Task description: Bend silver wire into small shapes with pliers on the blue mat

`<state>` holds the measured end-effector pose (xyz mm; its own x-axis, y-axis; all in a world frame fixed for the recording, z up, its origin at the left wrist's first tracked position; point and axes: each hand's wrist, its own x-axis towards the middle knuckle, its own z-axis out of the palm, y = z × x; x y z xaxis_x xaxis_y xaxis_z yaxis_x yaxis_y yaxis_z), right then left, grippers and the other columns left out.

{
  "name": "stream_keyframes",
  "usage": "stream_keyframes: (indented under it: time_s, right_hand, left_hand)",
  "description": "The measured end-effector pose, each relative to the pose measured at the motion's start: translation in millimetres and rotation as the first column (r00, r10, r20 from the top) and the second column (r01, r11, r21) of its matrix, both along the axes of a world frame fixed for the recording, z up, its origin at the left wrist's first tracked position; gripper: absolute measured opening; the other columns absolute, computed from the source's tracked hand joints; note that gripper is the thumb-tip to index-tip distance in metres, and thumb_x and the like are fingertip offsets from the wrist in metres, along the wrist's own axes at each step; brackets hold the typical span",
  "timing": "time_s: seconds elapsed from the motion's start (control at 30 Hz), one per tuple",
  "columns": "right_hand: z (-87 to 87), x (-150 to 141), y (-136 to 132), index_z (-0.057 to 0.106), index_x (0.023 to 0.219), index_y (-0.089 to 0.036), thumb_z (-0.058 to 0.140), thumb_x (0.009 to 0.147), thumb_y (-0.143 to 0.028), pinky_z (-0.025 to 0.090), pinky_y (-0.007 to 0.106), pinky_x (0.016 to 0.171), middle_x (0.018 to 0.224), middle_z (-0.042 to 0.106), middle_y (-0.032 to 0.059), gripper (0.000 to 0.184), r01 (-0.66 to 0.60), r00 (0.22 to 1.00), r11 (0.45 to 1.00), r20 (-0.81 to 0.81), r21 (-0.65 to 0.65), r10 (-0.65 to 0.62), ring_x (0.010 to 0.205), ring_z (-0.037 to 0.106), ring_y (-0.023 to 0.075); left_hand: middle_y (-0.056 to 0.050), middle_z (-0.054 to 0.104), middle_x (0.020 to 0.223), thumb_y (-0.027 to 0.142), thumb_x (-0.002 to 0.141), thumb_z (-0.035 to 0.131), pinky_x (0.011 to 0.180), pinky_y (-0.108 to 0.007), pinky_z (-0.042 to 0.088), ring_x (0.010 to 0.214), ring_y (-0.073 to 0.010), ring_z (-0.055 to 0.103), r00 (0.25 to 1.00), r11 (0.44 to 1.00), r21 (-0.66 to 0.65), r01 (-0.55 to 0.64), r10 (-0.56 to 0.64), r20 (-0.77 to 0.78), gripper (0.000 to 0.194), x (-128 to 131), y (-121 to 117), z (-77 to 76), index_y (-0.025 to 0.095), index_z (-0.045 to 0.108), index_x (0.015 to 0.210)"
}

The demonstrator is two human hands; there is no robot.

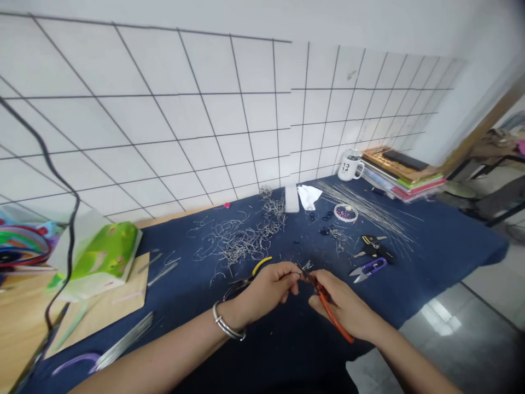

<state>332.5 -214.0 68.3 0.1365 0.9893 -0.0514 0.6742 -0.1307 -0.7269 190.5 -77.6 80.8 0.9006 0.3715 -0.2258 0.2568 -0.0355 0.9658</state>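
Observation:
My right hand (342,301) is wrapped round orange-handled pliers (333,317), their dark jaws pointing up and left toward my other hand. At the jaws, my left hand (270,287) pinches something too small to make out, its fingertips pressed together. A small bunch of silvery wire ends (307,265) shows just beyond the jaws. Partly behind my left wrist lie yellow-handled pliers (261,266). A tangled heap of bent wires (246,241) spreads over the dark blue cloth past my left hand.
Purple thread snips (369,269) and a black cutter (375,247) lie at right. Behind them are long straight wires (365,210), a round dish (345,213), a white mug (348,167) and stacked books (400,172). Bundled wires (127,339) and a green tissue pack (106,251) sit left.

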Motion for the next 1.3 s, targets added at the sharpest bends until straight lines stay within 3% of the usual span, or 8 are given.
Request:
stream_keyframes:
  time_s: [0.3, 0.6, 0.77, 0.87, 0.97, 1.07, 1.3]
  right_hand:
    - [5.8, 24.9, -12.6, 0.044, 0.088, -0.019, 0.042, 0.086, -0.030, 0.037, 0.023, 0.065, 0.080, 0.046, -0.0012, 0.011, 0.025, 0.978, 1.000, -0.206, 0.010, -0.022, 0.070, 0.044, 0.0101]
    - [4.9, 48.5, -19.6, 0.044, 0.094, -0.019, 0.039, 0.088, -0.039, 0.038, 0.023, 0.065, 0.085, 0.048, 0.0001, 0.021, 0.053, 0.957, 0.998, -0.288, 0.017, -0.046, 0.073, 0.045, 0.0106]
    - [2.5, 60.8, -18.3, 0.044, 0.086, -0.019, 0.040, 0.086, -0.043, 0.040, 0.022, 0.064, 0.079, 0.047, -0.0012, 0.024, 0.092, 0.952, 0.996, -0.293, -0.011, -0.091, 0.070, 0.045, 0.0096]
    - [-1.8, 68.2, -13.7, 0.044, 0.087, -0.019, 0.043, 0.084, -0.044, 0.041, 0.021, 0.058, 0.075, 0.045, -0.0020, 0.025, 0.104, 0.915, 0.991, -0.383, -0.080, -0.127, 0.064, 0.046, 0.0085]
    - [-6.1, 74.7, -8.1, 0.043, 0.089, -0.020, 0.045, 0.082, -0.043, 0.042, 0.020, 0.049, 0.069, 0.043, -0.0036, 0.024, 0.140, 0.859, 0.972, -0.465, -0.191, -0.215, 0.053, 0.046, 0.0070]
    - [-8.3, 80.9, -5.9, 0.041, 0.085, -0.020, 0.045, 0.081, -0.036, 0.041, 0.020, 0.042, 0.059, 0.042, -0.0055, 0.018, 0.164, 0.801, 0.934, -0.510, -0.318, -0.314, 0.045, 0.045, 0.0075]
    - [-19.0, 95.2, -5.2, 0.039, 0.082, -0.020, 0.043, 0.070, -0.021, 0.036, 0.020, 0.033, 0.049, 0.039, -0.0072, 0.012, 0.128, 0.601, 0.861, -0.652, -0.493, -0.462, 0.037, 0.043, 0.0096]
  left_hand:
    - [0.001, 0.054, 0.066, 0.032, 0.083, 0.041, 0.046, -0.018, 0.032, 0.047, -0.0060, 0.039, 0.992, 0.992, 0.032, 0.125, -0.125, -0.008, 0.024, 33.6, -0.5, -0.5, 0.016, 0.058, 0.089]
    - [0.002, 0.051, 0.062, 0.029, 0.081, 0.041, 0.044, -0.018, 0.031, 0.043, -0.0054, 0.038, 0.981, 0.981, 0.040, 0.191, -0.189, -0.044, 0.026, 63.9, 0.8, -1.9, 0.018, 0.058, 0.096]
    - [0.003, 0.050, 0.060, 0.031, 0.080, 0.042, 0.043, -0.018, 0.032, 0.042, -0.0054, 0.036, 0.975, 0.974, 0.077, 0.214, -0.209, -0.068, 0.027, 81.1, 5.3, -1.5, 0.017, 0.059, 0.096]
    - [0.003, 0.049, 0.058, 0.031, 0.079, 0.043, 0.043, -0.018, 0.031, 0.041, -0.0054, 0.035, 0.970, 0.969, 0.075, 0.236, -0.230, -0.077, 0.027, 93.5, 10.0, -1.3, 0.016, 0.060, 0.093]
    - [0.003, 0.048, 0.056, 0.033, 0.076, 0.047, 0.041, -0.018, 0.029, 0.040, -0.0050, 0.033, 0.966, 0.969, 0.011, 0.245, -0.243, -0.087, 0.027, 107.2, 15.9, -3.7, 0.015, 0.061, 0.089]
    - [0.004, 0.046, 0.055, 0.034, 0.073, 0.052, 0.040, -0.019, 0.027, 0.039, -0.0041, 0.030, 0.955, 0.955, -0.132, 0.265, -0.279, -0.103, 0.027, 120.6, 20.4, -11.2, 0.013, 0.061, 0.086]
    - [0.004, 0.045, 0.054, 0.032, 0.067, 0.057, 0.037, -0.018, 0.018, 0.036, -0.0021, 0.024, 0.939, 0.880, -0.380, 0.286, -0.337, -0.072, 0.027, 147.2, 24.6, -44.3, 0.011, 0.060, 0.084]
